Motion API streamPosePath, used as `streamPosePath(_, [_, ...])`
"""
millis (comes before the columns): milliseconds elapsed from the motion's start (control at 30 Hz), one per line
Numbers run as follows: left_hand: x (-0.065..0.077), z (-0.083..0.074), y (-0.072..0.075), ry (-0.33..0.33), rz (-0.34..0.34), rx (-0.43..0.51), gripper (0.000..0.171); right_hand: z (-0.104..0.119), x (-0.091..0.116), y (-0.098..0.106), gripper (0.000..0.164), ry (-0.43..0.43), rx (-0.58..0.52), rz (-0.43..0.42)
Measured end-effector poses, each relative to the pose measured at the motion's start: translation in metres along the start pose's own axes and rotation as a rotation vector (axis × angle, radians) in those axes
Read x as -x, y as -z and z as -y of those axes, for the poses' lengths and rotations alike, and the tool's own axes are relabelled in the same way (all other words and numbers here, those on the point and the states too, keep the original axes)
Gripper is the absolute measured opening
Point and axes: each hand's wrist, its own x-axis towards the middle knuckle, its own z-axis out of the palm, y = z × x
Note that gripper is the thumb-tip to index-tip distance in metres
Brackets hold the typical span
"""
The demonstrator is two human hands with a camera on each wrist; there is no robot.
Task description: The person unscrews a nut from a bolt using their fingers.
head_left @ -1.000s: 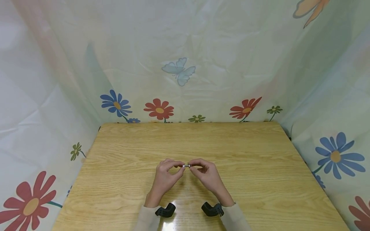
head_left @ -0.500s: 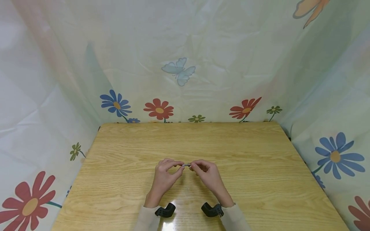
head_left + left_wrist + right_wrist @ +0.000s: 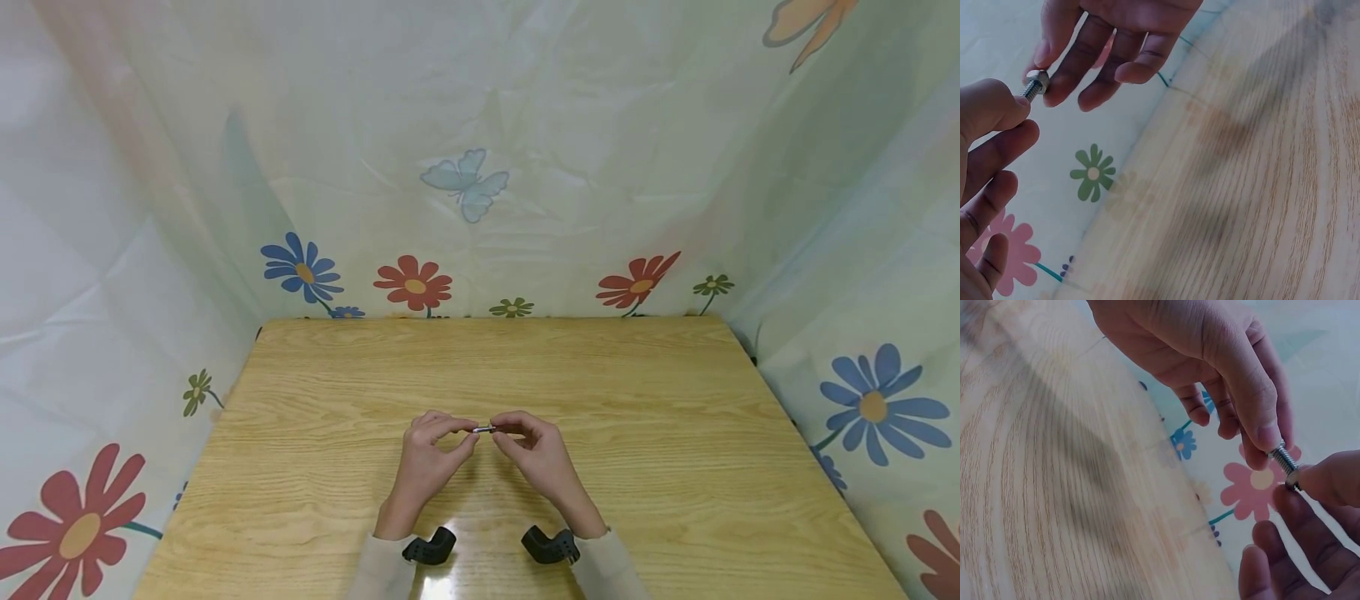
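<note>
A small silver bolt (image 3: 484,429) is held level between both hands, a little above the wooden table. My left hand (image 3: 427,462) pinches its left end between thumb and index finger. Bare thread shows between the hands in both wrist views. At the right end sits a wider hex piece that looks like a nut (image 3: 1037,80). My right hand (image 3: 546,462) has thumb and index fingertips on either side of this nut, and its other fingers are loosely bent. In the right wrist view the right fingertips partly cover the nut (image 3: 1292,480), while the left thumb hides the bolt's other end.
The wooden table (image 3: 360,367) spreads under and around both hands. Pale cloth (image 3: 555,183) with printed flowers and butterflies hangs behind it and on both sides. Each wrist carries a black camera mount (image 3: 430,547).
Half a second ago the right thumb had rolled forward over the nut; now it has drawn back, with thumb and index farther apart. The left hand has hardly moved.
</note>
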Motion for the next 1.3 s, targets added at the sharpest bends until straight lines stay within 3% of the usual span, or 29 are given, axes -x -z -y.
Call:
streamPosePath(200, [0.0008, -0.0008, -0.0006, 0.025, 0.016, 0.0, 0.014, 0.0012, 0.0005, 0.0012, 0.028, 0.09, -0.068, -0.005])
streamPosePath(300, [0.001, -0.0004, -0.001, 0.017, 0.005, -0.006, 0.016, 0.0017, -0.0001, 0.0012, 0.029, 0.088, -0.076, -0.028])
streamPosePath(567, [0.0018, 0.0006, -0.0014, 0.009, -0.024, -0.008, 0.018, -0.0026, 0.0, -0.0022, 0.024, -0.069, -0.015, -0.064])
streamPosePath(733, [0.0017, -0.0004, -0.0013, 0.007, -0.022, -0.011, 0.019, -0.0037, -0.0002, -0.0025, 0.023, -0.091, 0.03, -0.043])
streamPosePath(1033, [-0.0005, -0.0028, -0.0002, 0.02, 0.009, -0.026, 0.018, -0.0016, -0.0004, -0.0004, 0.02, -0.069, -0.009, -0.01])
streamPosePath(1300, [-0.0007, -0.0034, 0.0005, 0.03, 0.042, -0.025, 0.017, -0.0015, 0.001, 0.0014, 0.02, 0.025, -0.049, -0.007])
